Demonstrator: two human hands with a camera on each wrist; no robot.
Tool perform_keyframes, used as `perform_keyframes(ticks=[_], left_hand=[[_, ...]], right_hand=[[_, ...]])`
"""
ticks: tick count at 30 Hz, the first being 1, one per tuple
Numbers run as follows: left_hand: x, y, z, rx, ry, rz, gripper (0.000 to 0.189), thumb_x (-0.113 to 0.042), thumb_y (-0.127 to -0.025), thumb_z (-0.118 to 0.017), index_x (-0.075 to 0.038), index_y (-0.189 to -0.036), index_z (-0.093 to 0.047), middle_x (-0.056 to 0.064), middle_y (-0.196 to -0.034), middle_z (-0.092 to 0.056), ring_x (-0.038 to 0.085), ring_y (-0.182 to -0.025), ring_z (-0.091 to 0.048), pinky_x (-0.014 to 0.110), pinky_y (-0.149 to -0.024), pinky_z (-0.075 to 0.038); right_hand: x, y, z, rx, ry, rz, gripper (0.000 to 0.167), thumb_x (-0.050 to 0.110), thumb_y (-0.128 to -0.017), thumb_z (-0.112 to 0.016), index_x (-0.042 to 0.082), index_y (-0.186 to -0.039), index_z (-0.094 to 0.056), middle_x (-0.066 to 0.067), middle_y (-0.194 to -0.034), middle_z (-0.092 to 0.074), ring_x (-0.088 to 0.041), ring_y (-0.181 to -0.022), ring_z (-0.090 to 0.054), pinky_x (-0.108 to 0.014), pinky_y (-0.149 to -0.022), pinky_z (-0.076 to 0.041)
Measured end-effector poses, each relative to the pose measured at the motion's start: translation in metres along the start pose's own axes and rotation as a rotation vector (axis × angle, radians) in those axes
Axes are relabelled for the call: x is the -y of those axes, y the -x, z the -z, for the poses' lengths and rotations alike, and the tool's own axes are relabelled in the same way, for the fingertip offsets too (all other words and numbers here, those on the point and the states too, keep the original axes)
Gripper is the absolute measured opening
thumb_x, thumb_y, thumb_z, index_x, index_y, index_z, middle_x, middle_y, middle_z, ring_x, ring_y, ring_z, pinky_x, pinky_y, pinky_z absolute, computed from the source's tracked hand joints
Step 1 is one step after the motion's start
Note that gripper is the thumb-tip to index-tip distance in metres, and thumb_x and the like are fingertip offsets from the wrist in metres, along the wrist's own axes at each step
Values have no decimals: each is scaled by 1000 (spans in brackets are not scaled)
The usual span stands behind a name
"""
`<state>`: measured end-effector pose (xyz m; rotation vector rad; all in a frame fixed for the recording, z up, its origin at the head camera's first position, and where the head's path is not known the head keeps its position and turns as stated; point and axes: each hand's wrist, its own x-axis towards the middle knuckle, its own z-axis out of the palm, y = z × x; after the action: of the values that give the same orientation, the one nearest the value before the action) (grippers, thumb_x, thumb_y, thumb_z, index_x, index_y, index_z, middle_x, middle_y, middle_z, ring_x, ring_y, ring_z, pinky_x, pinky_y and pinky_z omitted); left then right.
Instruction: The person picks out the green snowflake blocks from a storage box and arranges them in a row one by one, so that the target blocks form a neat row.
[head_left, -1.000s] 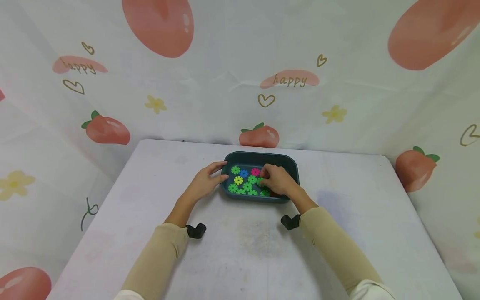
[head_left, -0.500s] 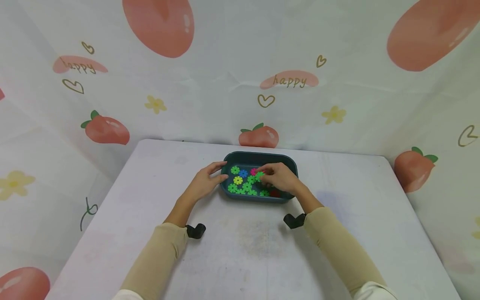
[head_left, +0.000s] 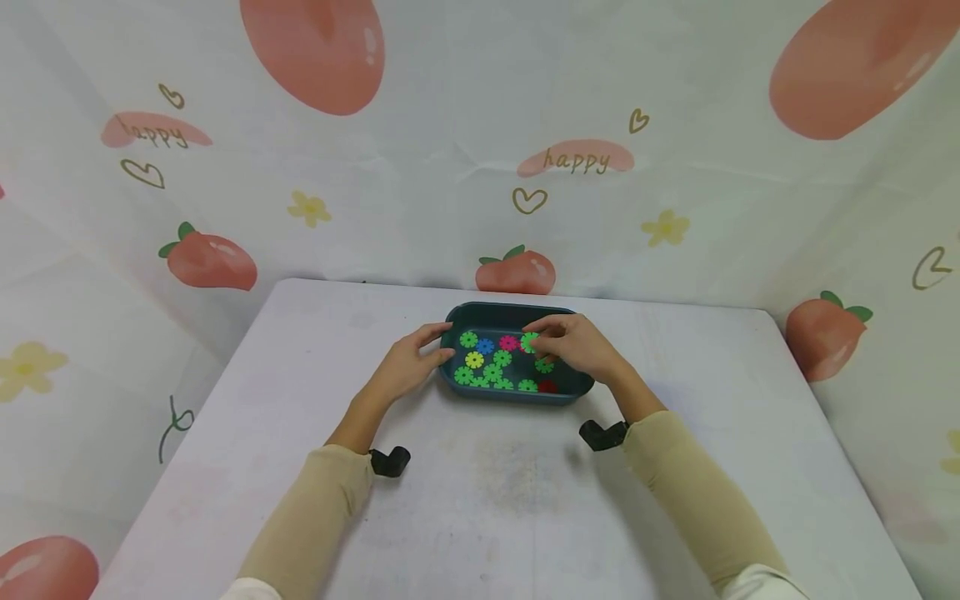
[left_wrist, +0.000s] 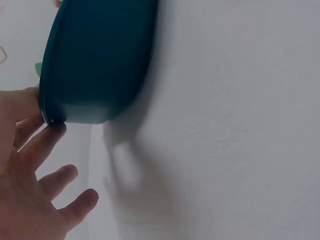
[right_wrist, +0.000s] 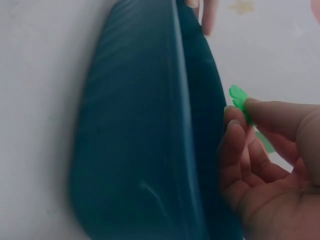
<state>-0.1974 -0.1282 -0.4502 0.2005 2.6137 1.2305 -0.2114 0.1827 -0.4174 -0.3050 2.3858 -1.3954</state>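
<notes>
A dark teal tray point(head_left: 517, 398) holds several small notched plastic discs, mostly green point(head_left: 502, 358), with a yellow disc point(head_left: 474, 359), a blue disc point(head_left: 485, 346), a pink disc point(head_left: 508, 342) and a dark red disc point(head_left: 547, 387). My left hand point(head_left: 405, 365) holds the tray's left end, thumb and fingers at the rim point(left_wrist: 47, 117); its other fingers spread loosely. Over the tray's right side, my right hand point(head_left: 581, 343) pinches a green notched disc point(right_wrist: 240, 102) between thumb and fingertips. That disc is raised above the rim in the right wrist view.
The tray stands toward the back of a white table point(head_left: 480, 500). Behind and beside the table hangs a white cloth point(head_left: 420, 167) printed with peaches, hearts and flowers. Black devices point(head_left: 392, 462) are strapped to both wrists.
My right hand has lifted a green disc from among the others and moved slightly up and right with it, uncovering the dark red disc. The left hand stays at the tray's left end.
</notes>
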Motion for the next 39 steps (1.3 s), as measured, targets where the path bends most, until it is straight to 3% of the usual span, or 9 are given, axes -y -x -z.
perform_keyframes(ticks=[6,11,15,24,33,39], left_hand=[[1,-1,0,-7,-21,-20,55,-41,-102,-62,-30,-153,-46,6,-161,-45,33,-156,-30,63,-122,-28],[7,-2,-1,-24,63,-15,52,-36,-101,-64,-28,-150,-50,7,-159,-49,32,-145,-48,55,-114,-44],[9,-4,-2,-38,106,-15,51,-34,-100,-66,-27,-149,-53,7,-157,-51,32,-135,-59,49,-107,-52],[10,-4,0,-4,173,5,54,-37,-99,-68,-29,-149,-52,5,-160,-47,32,-136,-58,48,-107,-53],[12,-5,0,8,217,20,54,-39,-97,-69,-30,-148,-54,5,-161,-46,32,-137,-57,48,-108,-51],[11,-5,-1,9,228,25,53,-37,-98,-69,-29,-148,-54,4,-160,-47,30,-136,-59,48,-107,-53]], right_hand=[[-3,3,11,-39,-3,-22,39,24,-100,-67,6,-134,-66,-16,-106,-73,-44,-98,-67,-39,-88,-58],[-5,8,20,-56,16,-30,38,24,-100,-66,8,-134,-66,-12,-102,-73,-43,-98,-67,-38,-86,-58],[-7,12,27,-76,42,-39,37,25,-100,-66,9,-134,-66,-14,-104,-72,-37,-96,-70,-30,-82,-58],[-18,19,46,-131,25,-59,37,22,-101,-64,5,-134,-65,-21,-112,-69,-35,-100,-70,-21,-79,-58],[-39,21,63,-259,10,-69,33,18,-101,-63,3,-130,-65,-15,-107,-70,-31,-98,-72,-22,-77,-60],[-55,26,75,-306,8,-87,36,17,-100,-64,0,-132,-64,-13,-104,-70,-20,-91,-72,-20,-77,-59]])
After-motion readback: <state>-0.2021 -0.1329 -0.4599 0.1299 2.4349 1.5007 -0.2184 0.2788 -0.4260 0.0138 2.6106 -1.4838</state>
